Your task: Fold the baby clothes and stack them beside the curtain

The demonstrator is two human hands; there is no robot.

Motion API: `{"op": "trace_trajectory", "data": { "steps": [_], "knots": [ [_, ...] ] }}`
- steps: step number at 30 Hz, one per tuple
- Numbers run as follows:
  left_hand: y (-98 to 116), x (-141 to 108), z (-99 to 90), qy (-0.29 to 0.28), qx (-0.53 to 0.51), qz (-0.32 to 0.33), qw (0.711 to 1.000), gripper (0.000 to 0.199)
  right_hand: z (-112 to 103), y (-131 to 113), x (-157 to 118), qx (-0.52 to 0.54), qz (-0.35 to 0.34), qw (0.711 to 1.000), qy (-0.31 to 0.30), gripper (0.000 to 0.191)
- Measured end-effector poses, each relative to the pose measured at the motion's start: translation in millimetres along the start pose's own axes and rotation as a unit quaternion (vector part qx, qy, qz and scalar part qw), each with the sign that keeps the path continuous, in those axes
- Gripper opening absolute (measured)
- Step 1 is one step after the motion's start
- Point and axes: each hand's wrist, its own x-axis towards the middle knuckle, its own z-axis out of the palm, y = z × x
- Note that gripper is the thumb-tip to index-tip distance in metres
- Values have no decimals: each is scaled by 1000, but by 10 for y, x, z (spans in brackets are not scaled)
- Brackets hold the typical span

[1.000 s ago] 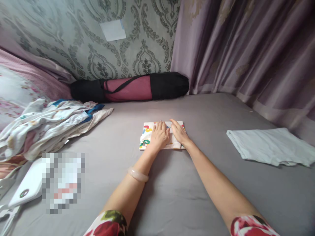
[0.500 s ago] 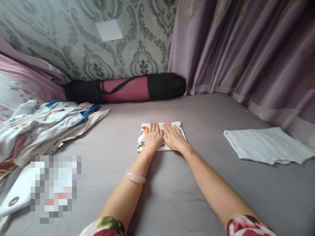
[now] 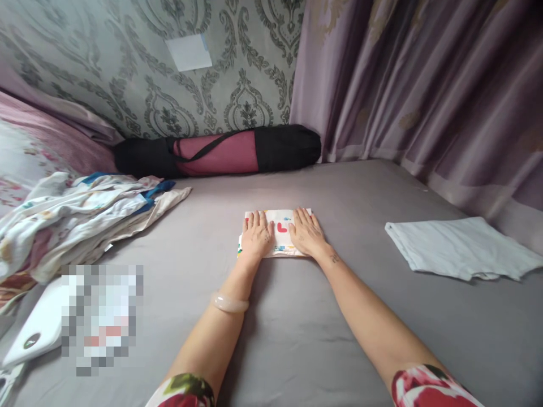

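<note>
A folded white cloth [image 3: 280, 219] with red, blue and yellow marks lies flat in the middle of the grey bed sheet [image 3: 322, 316]. My left hand [image 3: 257, 233] rests palm down on its left part, fingers stretched out. On the right part lies my right hand [image 3: 308, 230], flat too, with the fingers extended. Between the hands a strip of the cloth shows, with a red shape on it. The palms and fingers hide much of the print. A pale bangle [image 3: 230, 303] sits on my left forearm.
Loose clothes [image 3: 93, 209] are heaped at the left. A folded pale garment [image 3: 462, 249] lies at the right. A black and maroon roll bag [image 3: 216, 152] stretches along the wall. Near left are a white object [image 3: 42, 322] and a pixelated patch. Purple curtains [image 3: 407, 85] hang at the right.
My hands have slid apart, the left one leftward and the right one rightward, staying flat on the cloth. More of its printed middle is visible now.
</note>
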Motion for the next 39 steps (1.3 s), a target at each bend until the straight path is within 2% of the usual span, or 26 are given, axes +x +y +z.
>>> {"op": "trace_trajectory", "data": {
  "steps": [3,8,12,18,22,25,29,32,35,39],
  "knots": [
    [-23,17,9,-36,-14,-9,999,62,11,10,1,3,10,999,-31,61],
    [-61,20,-40,-46,-27,0,999,61,-16,14,0,17,12,999,-35,61],
    [-135,23,-76,-37,-27,-15,999,61,-36,54,2,10,34,999,-8,62],
    [-207,39,-39,-74,-57,-23,995,67,-12,107,10,16,44,998,-49,64],
    [-221,47,-45,-69,-88,-29,993,62,3,96,5,17,45,998,-48,64],
    [-263,71,-82,-42,-145,-34,988,52,-29,87,10,9,47,997,-55,65],
    [-380,129,-142,5,-276,-60,959,44,-158,78,49,0,43,993,-107,67],
    [-490,167,-167,43,-361,-103,926,45,-225,39,72,-8,19,996,-87,67],
    [-596,201,-157,76,-417,-135,896,47,-179,-16,70,-1,4,999,-49,69],
    [-705,249,-108,110,-466,-177,860,51,-30,-35,54,18,9,998,-58,72]
  ]
}}
